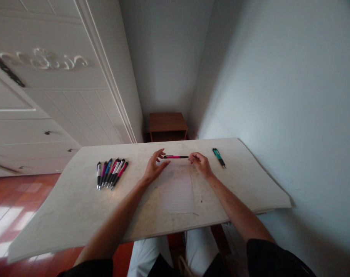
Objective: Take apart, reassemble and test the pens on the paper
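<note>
A pink pen (177, 157) with black ends lies level, side to side, above the top edge of a lined sheet of paper (176, 192). My right hand (200, 163) has its fingertips pinched together at the pen's right end, which they partly hide. At the clip end, my left hand (156, 166) is open, thumb and fingers apart, its fingertips close to the pen. Whether they touch it I cannot tell. Left of my hands, several pens (111, 173) in white, purple, blue and pink lie side by side. Beyond my right hand is a teal pen (218, 157), possibly with another against it.
The white table (73, 207) has a bare front edge near my legs. Its right side runs close to a pale wall (293, 115). A white cabinet (105, 111) stands at the left, and a small brown wooden stand (168, 122) is behind the table.
</note>
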`<state>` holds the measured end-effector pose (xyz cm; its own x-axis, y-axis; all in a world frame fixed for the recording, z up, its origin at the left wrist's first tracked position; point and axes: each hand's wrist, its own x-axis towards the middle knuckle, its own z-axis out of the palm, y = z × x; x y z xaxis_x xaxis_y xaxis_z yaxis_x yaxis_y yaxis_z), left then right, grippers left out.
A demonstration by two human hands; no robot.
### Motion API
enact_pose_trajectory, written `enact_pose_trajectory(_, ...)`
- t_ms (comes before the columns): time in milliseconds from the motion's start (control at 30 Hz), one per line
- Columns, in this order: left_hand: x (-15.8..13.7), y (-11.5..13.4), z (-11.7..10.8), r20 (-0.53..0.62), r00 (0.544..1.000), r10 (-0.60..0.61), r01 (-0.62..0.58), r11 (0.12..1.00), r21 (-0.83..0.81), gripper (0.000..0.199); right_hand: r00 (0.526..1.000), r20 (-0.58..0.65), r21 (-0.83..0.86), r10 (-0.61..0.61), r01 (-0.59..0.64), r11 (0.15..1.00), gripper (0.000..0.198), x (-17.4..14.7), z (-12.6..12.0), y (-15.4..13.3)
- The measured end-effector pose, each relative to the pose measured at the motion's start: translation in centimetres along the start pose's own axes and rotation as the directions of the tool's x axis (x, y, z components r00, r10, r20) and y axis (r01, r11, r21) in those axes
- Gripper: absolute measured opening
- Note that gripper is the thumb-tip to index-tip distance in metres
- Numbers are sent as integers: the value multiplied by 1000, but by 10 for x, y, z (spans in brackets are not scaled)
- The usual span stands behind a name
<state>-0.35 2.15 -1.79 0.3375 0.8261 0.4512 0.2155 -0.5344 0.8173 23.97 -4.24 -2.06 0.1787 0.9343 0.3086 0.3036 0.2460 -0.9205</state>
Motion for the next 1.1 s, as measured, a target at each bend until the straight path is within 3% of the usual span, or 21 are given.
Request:
enact_pose_trajectory(67, 0, 3, -1, 7, 998, -58, 58, 998, 36, 38, 1000, -1, -1, -2, 2, 1000, 33, 0, 0, 0)
enact_pose_trajectory(167, 1, 4, -2, 56, 993, -105, 101, 992, 74, 43, 1000, 6, 8, -16, 16, 1000, 32, -1, 0, 0)
enact_pose_trajectory(333, 2, 2, -1, 53, 998, -45, 45, 999, -10, 23, 1000, 5, 5, -19, 19, 1000, 31, 0, 0, 1)
enact_pose_trajectory(500, 1, 5, -1, -8, 1000, -3, 3, 999, -52, 48, 999, 10, -12, -31, 31, 999, 32, -1, 1, -3)
enact_pose_trajectory(667, 2, 3, -1, 26, 996, -85, 84, 995, 51, 33, 999, -7, -12, -39, 39, 999, 31, -1, 0, -3)
enact_pose_trajectory(767, 2, 0, -1, 58, 997, -58, 55, 997, 48, 27, 999, -7, -9, -39, 39, 999, 31, -1, -1, -1)
enact_pose_trajectory(867, 3, -1, -1, 10, 1000, -1, 0, 1000, 9, 17, 999, -8, -8, -42, 42, 999, 30, 0, -1, 0)
enact_pose_trajectory(1033, 1, 0, 2, -30, 999, 42, -44, 998, -50, 44, 999, 2, -15, -38, 38, 999, 30, 0, 0, -1)
enact_pose_trajectory(1100, 0, 0, 2, -26, 1000, 7, -7, 1000, -12, 38, 999, 0, -20, -39, 39, 999, 31, 0, 0, -1)
